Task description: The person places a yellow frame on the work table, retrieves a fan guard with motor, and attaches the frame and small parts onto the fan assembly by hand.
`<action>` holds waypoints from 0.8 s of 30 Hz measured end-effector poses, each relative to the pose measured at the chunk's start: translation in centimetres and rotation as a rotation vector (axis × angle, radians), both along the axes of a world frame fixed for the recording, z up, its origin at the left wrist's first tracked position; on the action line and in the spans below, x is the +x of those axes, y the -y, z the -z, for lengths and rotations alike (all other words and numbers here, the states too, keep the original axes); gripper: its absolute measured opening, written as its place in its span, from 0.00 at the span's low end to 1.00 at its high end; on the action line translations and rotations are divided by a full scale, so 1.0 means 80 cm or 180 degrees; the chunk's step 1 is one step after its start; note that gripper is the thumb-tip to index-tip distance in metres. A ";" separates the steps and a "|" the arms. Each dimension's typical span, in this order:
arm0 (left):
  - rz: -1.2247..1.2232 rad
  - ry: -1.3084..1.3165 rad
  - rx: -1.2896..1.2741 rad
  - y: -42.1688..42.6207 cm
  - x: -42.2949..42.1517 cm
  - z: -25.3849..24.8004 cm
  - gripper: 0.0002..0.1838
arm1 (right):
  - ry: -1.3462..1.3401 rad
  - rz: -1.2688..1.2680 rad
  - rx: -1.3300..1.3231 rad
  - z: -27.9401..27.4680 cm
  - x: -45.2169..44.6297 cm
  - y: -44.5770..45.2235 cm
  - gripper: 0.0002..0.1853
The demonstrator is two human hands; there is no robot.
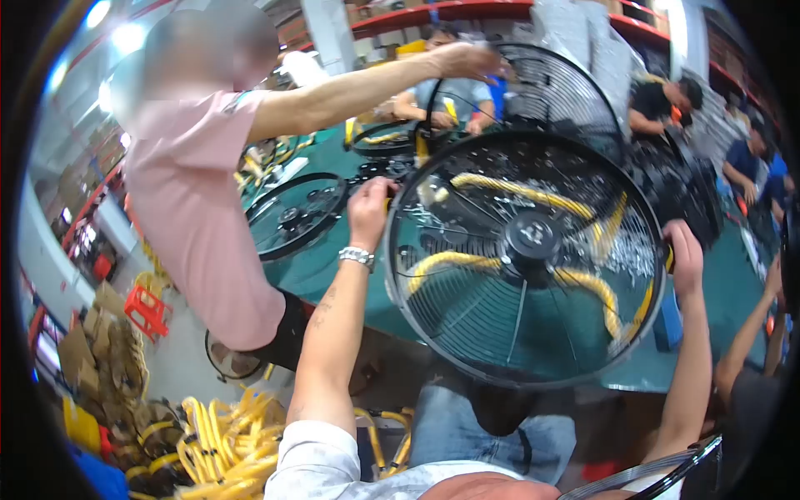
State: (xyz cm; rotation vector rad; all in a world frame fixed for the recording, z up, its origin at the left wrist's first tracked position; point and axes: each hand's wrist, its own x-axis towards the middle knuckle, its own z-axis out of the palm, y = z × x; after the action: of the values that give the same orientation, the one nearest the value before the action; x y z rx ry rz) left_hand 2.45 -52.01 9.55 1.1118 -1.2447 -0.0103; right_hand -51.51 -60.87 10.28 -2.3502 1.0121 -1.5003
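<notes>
A large round black fan grille (533,240) with a solid centre hub is held up, tilted, in front of me over the green table (358,287). My left hand (368,210) is closed at its left edge, where a bit of yellow shows by the fingers. On the opposite side my right hand (686,257) grips the edge, with another bit of yellow beside the fingers. Bent yellow tubes (533,193) show through the wires; whether they are fixed to the grille or lie behind it, I cannot tell. Small metal parts (633,250) are scattered on the table beyond.
A person in a pink shirt (192,217) stands at my left, one arm stretched across the table towards another fan grille (550,75). A round black frame (292,217) lies at left. Yellow tubes (225,442) and a red stool (148,312) are on the floor. Several people work beyond.
</notes>
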 end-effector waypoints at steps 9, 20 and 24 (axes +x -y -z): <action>0.0337 -0.0138 0.0915 -0.002 0.012 -0.019 0.16 | 0.0966 0.0067 0.1642 0.003 -0.006 0.006 0.26; -0.0763 0.1465 0.1054 0.009 0.019 -0.021 0.25 | 0.1653 -0.0249 0.0347 0.044 0.020 0.002 0.17; -0.0516 0.1182 0.0254 0.029 0.056 0.022 0.18 | 0.2208 -0.0493 0.0575 0.050 0.025 0.004 0.17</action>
State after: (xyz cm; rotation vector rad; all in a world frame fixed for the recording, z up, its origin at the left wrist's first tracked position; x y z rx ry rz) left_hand 6.95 -54.31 7.78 1.3215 -1.4877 0.2824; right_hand -49.49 -61.21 6.29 -1.5464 0.7212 -1.8572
